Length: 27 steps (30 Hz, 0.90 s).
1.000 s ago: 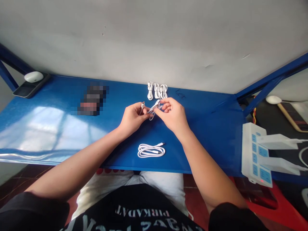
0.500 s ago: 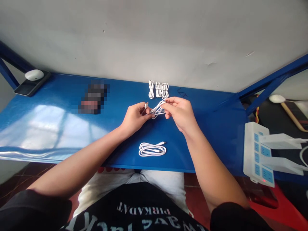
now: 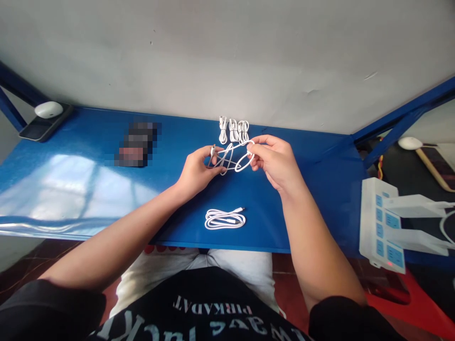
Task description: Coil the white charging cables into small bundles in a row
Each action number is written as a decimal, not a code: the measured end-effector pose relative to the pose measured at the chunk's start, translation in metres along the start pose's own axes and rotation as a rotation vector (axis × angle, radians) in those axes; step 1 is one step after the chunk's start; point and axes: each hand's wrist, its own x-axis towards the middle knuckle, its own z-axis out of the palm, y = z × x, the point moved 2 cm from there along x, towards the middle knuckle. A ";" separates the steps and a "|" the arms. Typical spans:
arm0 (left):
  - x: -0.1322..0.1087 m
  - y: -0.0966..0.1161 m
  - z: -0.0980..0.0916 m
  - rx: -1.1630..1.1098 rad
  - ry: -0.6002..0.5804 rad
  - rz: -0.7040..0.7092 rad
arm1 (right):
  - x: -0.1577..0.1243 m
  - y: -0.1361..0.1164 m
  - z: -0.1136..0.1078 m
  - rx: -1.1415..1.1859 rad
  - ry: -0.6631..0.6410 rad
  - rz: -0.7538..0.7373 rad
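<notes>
My left hand (image 3: pixel 197 169) pinches one connector end of a loosely looped white cable (image 3: pixel 231 158) above the blue tabletop (image 3: pixel 313 208). My right hand (image 3: pixel 275 158) grips the loops of that cable, which hang open between my hands. Just beyond my fingers lie several small bundled white cables (image 3: pixel 232 131) in a row. Closer to me, a coiled white cable (image 3: pixel 224 219) rests on the table, with its connector pointing right.
A pixelated, obscured object (image 3: pixel 133 144) lies left of my hands. A phone (image 3: pixel 39 130) with a white rounded object (image 3: pixel 49 110) sits at the far left corner. A white power strip (image 3: pixel 378 227) with plugged-in white chargers (image 3: pixel 415 206) stands at right, against blue metal framing.
The cable's loops have opened wider as my right hand moved right and slightly away from my left hand. The coiled cable and bundled cables have stayed in place.
</notes>
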 end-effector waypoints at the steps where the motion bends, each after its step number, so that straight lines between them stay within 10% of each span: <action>1: 0.001 -0.001 -0.001 0.034 0.002 0.032 | 0.002 0.000 -0.002 0.004 0.009 -0.004; 10: 0.002 -0.003 -0.008 0.039 -0.105 -0.052 | 0.027 0.014 -0.030 0.046 0.149 -0.033; 17: 0.008 -0.008 -0.015 -0.114 -0.106 -0.191 | 0.031 0.016 -0.046 -0.065 -0.141 0.082; 22: 0.016 0.003 -0.047 -0.051 -0.164 -0.314 | 0.025 0.004 -0.073 -0.089 -0.235 0.065; 27: 0.011 0.024 -0.089 0.125 -0.211 -0.359 | 0.009 -0.005 -0.109 -0.181 -0.044 0.090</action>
